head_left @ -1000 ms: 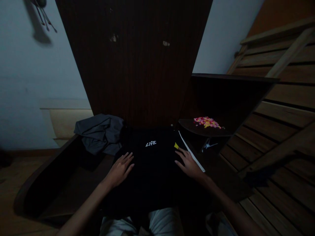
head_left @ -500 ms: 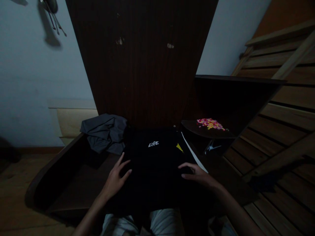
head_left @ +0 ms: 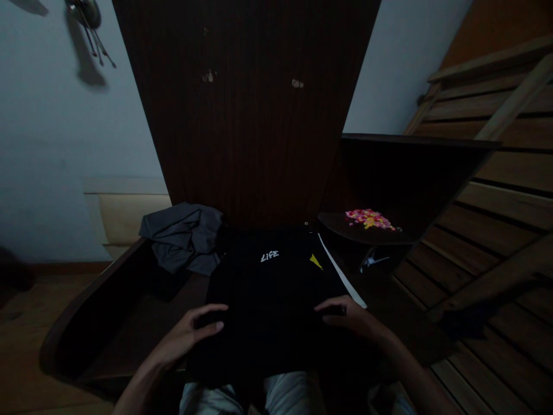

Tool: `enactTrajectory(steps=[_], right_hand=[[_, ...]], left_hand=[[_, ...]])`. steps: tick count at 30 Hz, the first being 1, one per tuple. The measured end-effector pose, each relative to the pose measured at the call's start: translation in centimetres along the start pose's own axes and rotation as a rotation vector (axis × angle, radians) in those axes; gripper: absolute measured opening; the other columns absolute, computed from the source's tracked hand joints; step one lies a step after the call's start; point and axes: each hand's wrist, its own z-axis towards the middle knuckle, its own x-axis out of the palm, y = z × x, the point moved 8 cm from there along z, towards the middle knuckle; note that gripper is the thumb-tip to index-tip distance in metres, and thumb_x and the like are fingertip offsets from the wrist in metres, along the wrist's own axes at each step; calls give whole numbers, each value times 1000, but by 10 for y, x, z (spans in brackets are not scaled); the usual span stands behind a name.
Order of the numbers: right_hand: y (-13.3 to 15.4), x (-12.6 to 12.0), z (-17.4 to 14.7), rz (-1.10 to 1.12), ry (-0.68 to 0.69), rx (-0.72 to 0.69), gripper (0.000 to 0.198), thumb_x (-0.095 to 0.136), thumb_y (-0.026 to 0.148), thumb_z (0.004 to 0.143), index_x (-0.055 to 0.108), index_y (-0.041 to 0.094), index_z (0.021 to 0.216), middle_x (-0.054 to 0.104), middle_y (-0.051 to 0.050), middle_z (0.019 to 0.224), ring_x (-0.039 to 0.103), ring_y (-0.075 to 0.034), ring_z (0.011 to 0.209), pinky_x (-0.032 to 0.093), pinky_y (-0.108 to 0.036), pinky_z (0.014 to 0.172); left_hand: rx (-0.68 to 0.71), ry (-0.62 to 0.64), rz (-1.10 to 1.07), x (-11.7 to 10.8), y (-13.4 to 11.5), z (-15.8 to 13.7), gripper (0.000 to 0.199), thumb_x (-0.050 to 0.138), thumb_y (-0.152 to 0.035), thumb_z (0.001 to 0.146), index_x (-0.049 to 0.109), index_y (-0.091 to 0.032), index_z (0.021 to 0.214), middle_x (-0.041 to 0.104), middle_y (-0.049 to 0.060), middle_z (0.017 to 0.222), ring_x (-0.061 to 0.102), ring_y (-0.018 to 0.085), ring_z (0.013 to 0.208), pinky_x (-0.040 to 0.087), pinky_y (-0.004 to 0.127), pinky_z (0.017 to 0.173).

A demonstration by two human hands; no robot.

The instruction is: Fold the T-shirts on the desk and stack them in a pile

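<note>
Where black cloth [head_left: 270, 294] lies flat, we find left hand [head_left: 188, 334] and right hand [head_left: 352, 317] at its sides, fingers [head_left: 212, 308] half parted, gripping nothing visible.

The garment [head_left: 268, 294] is matt cloth, the panel [head_left: 250, 138] wood.

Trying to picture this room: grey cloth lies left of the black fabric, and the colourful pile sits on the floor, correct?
The colourful pile isn't on the floor; the head view shows it on a shelf. The grey cloth is left of the black fabric.
</note>
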Motion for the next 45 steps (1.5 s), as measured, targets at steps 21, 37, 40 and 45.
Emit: enactTrajectory(steps=[21, 37, 40, 45], right_hand=[[-32, -18, -16, 218, -163, 86, 57, 69, 62, 72, 70, 25, 115, 69, -7, 116, 62, -31, 110, 48, -43, 94], [9, -92, 88, -447, -507, 146, 17, 58, 31, 83, 71, 21, 88, 73, -3, 80, 67, -17, 74, 43, -23, 63], [3, -92, 130, -463, -461, 237, 24, 59, 34, 86, 68, 19, 102, 73, -6, 94, 68, -19, 87, 46, -25, 71], [-4, -93, 173, -440, -503, 381, 40, 65, 36, 83, 60, 15, 118, 67, -15, 116, 63, -26, 109, 47, -30, 87]], left_hand=[[143, -61, 100, -40, 4, 9, 70, 72, -47, 69, 54, -29, 134, 57, 6, 139, 53, 29, 127, 48, 40, 99], [609, -450, 1012, -20, -87, 113, 35, 45, -31, 88, 65, -17, 113, 63, 12, 115, 57, 26, 109, 46, 42, 99], [609, -499, 1092, -12, -106, 147, 32, 48, -26, 85, 70, -17, 108, 55, 13, 132, 50, 30, 119, 42, 45, 104], [357, -555, 1131, -19, -104, 196, 34, 49, -16, 82, 72, -11, 105, 55, 19, 133, 50, 33, 123, 41, 44, 106]])
